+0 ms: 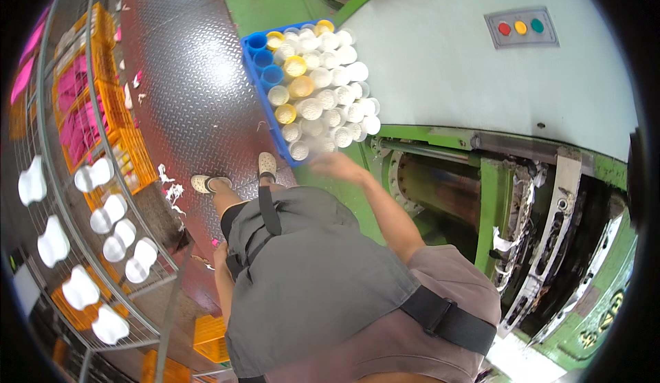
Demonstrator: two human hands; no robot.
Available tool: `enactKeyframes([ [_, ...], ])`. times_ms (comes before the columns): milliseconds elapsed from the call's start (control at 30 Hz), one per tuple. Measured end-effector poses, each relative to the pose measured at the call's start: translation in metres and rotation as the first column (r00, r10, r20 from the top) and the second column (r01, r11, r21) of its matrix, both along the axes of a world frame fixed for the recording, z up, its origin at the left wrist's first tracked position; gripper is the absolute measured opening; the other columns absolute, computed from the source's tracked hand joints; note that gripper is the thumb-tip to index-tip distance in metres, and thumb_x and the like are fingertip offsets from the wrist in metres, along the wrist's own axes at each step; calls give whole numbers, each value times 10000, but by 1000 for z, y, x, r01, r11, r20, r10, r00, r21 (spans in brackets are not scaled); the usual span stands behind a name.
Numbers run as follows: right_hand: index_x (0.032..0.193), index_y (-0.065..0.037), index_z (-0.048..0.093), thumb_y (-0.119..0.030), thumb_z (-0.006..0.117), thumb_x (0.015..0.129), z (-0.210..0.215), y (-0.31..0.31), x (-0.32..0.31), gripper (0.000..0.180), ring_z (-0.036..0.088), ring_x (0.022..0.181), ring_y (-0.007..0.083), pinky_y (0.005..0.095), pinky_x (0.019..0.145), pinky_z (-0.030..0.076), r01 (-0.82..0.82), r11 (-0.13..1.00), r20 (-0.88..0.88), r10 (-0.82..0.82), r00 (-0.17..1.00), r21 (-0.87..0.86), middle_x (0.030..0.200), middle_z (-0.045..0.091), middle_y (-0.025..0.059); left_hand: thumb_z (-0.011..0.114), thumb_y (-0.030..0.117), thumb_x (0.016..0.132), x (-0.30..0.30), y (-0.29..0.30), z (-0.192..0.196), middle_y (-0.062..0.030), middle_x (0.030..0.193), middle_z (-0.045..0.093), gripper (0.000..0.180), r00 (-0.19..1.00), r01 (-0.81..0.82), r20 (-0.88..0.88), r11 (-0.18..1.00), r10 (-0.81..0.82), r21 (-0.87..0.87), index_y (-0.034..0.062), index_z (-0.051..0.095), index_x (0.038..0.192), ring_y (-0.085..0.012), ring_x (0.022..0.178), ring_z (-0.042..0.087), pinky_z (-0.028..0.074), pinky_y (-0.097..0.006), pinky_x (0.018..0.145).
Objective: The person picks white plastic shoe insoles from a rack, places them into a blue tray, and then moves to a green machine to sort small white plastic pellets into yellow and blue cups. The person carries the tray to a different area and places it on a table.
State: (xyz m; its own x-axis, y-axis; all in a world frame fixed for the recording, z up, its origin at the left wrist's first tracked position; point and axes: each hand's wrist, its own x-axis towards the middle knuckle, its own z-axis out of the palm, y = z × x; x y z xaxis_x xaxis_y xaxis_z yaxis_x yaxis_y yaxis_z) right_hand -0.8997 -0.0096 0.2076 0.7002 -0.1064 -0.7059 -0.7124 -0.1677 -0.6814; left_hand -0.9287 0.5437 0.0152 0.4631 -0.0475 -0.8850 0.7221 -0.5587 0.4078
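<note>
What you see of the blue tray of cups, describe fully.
The blue, rectangular, plastic-looking tray sits upper middle in view, left of the pale flat machine panel. Its left wall shows; crowded round white, yellow and blue cups, many with pale grainy contents, hide most else. The blurred right hand is at its near end; contact is unclear.

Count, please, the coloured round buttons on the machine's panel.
3: the red button on the left, the yellow button in the middle, the green button on the right; none appears hidden.

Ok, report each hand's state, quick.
Left hand: down beside the apron, partly hidden; grip cannot be told.
Right hand: blurred at the blue tray's near end; grip cannot be told.
</note>
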Motion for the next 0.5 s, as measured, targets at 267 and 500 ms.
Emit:
enactKeyframes([
  [267, 1067, -17, 710, -127, 677, 875, -27, -137, 6, 224, 703, 762, 196, 337, 684, 551, 462, 519, 332, -327, 885, -719, 866, 722, 136, 628, 151, 935, 84, -60, 39, -33, 753, 618, 290, 988, -151, 34, 987, 149, 62, -38, 649, 1155, -109, 614, 538, 430, -263, 547],
  [500, 986, -16, 700, -175, 697, 842, -56, -173, 29, 215, 661, 878, 384, 454, 791, 518, 46, 445, -52, -204, 978, -894, 942, 703, 196, 589, 165, 996, 208, -230, 88, -48, 923, 658, 227, 974, 3, 216, 946, 71, -324, -30, 645, 1098, -114, 814, 610, 495, -253, 725],
])
